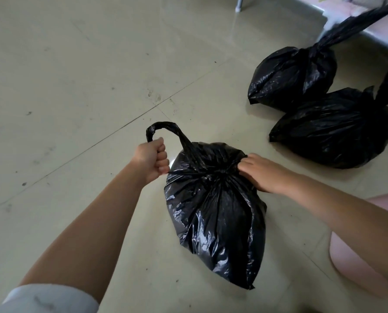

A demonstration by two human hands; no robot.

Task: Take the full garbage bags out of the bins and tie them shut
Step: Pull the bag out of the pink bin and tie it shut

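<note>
A full black garbage bag [217,213] lies on the tiled floor in the middle of the view, its neck gathered into a knot near the top. My left hand [152,160] is a closed fist around a twisted strand of the bag's neck [165,127], which arches up and left of the knot. My right hand [260,171] grips the bunched plastic on the right side of the knot, fingers dug into the folds. Two more black bags, one at the back [290,75] and one nearer [337,129], lie to the upper right, each tied with a long twisted tail.
Pale glossy floor tiles [86,75] spread to the left and back. A metal furniture leg [239,4] and a low grey base [373,35] stand at the top right. Pink clothing over my knee [358,258] shows at the lower right.
</note>
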